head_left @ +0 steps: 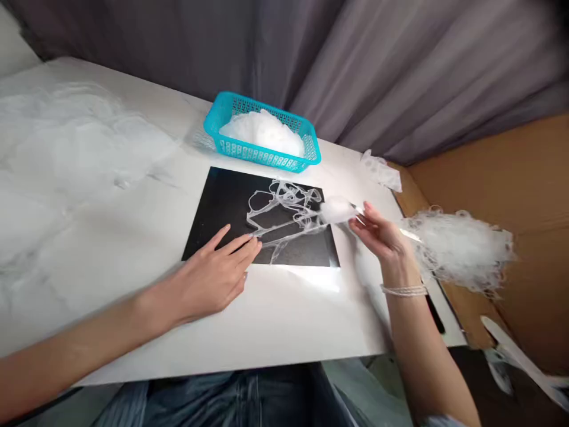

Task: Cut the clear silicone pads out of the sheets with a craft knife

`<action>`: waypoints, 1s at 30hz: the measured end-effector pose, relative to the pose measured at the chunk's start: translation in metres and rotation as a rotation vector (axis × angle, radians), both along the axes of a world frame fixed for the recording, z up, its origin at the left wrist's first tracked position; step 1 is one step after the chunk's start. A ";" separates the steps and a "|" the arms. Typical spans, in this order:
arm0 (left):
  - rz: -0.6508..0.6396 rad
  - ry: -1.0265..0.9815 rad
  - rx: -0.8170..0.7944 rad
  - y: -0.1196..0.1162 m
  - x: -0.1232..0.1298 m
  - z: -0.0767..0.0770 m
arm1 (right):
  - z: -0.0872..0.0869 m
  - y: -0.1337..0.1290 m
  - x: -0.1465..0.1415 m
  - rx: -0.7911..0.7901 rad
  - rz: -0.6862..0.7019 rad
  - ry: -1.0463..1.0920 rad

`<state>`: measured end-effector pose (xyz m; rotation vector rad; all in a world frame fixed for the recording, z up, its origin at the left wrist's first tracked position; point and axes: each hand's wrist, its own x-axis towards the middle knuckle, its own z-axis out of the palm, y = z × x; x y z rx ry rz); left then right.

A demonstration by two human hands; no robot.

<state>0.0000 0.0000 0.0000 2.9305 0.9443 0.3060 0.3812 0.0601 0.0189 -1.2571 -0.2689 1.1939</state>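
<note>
A black rectangular mat (222, 207) lies on the white table. Thin, lace-like white material (288, 198) with open loops is spread across it. My left hand (222, 270) rests at the mat's front edge, fingers stretched out, their tips touching strips of this material. Over the mat's right edge, my right hand (377, 234) pinches a thin tool, partly hidden by the fingers. A small white fluffy bunch (338, 210) sits at the tool's left end, touching the strips. Behind the right wrist is a larger tangle of white mesh (466, 246).
A turquoise basket (262, 157) holding white material stands behind the mat. A sheer white heap (75, 142) covers the table's left side. White pieces (381, 171) lie at the back right. A cardboard box (502, 172) stands right, with grey curtain (377, 65) behind the table.
</note>
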 end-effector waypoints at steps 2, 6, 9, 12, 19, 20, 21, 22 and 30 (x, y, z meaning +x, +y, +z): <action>0.006 0.000 0.013 -0.003 0.000 0.000 | 0.004 -0.012 0.006 0.020 0.024 0.002; 0.030 -0.083 -0.087 0.000 0.006 0.015 | 0.015 -0.027 -0.020 0.153 0.119 -0.020; 0.132 -0.304 -0.317 0.013 0.021 0.037 | 0.030 -0.034 -0.069 0.351 0.265 -0.139; 0.375 -0.737 -0.886 0.033 0.040 0.052 | 0.047 -0.047 -0.113 0.494 0.436 -0.411; 0.401 -1.185 -1.771 0.050 0.054 0.050 | 0.059 -0.061 -0.129 0.497 0.710 -0.685; 0.422 -1.159 -1.728 0.048 0.053 0.049 | 0.058 -0.057 -0.126 0.500 0.633 -0.735; 0.438 -1.127 -1.677 0.047 0.051 0.049 | 0.056 -0.051 -0.124 0.496 0.577 -0.797; 0.447 -1.098 -1.624 0.045 0.050 0.048 | 0.053 -0.045 -0.122 0.488 0.562 -0.852; 0.472 -0.993 -1.271 0.042 0.053 0.042 | 0.034 -0.022 -0.130 0.499 0.909 -0.908</action>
